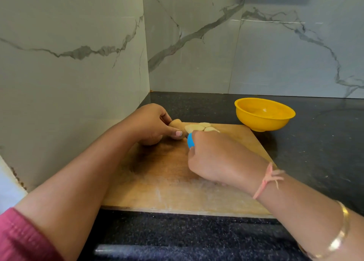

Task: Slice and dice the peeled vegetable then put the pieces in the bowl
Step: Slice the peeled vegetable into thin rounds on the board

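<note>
One bowl point(265, 121), one board point(173, 187), one knife point(190, 140), one vegetable point(176, 125), several slices point(194, 128), two hands point(152, 122) point(212, 158)

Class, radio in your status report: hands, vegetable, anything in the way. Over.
Left hand holds peeled vegetable. Right hand grips blue-handled knife. Slices lie on board; nothing blocks yellow bowl.

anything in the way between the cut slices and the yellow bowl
Nothing visible. The slices lie at the far edge of the cutting board; the yellow bowl stands just past its far right corner, bare board between.

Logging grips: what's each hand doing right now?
Left hand: holds the pale peeled vegetable.
Right hand: grips the blue knife handle; blade hidden.
</note>
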Demonstrator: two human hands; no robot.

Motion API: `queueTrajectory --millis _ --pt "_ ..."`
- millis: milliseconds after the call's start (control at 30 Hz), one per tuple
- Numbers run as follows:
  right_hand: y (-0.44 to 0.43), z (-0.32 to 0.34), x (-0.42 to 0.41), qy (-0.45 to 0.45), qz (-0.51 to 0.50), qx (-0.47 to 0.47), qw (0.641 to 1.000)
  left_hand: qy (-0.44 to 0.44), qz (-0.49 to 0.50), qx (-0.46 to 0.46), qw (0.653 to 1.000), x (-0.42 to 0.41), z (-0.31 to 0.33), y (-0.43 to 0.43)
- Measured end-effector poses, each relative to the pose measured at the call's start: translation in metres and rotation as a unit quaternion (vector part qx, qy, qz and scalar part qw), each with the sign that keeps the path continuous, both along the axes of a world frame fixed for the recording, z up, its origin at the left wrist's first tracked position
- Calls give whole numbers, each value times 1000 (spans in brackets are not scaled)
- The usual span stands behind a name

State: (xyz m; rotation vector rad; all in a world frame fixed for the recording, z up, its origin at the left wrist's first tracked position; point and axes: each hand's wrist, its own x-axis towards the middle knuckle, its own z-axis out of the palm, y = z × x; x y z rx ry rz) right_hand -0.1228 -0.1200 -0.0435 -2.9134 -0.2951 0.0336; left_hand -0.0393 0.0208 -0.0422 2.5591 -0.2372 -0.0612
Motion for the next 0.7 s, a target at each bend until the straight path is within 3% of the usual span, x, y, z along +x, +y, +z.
queueTrajectory --millis 400,700 --pt "-41 -3 -19 -20 -61 52 997 42 -25 -18 999 -2 2 5" --pt "-30 -1 -24 -99 -11 110 989 -4 -15 0 1000 0 -3 0"
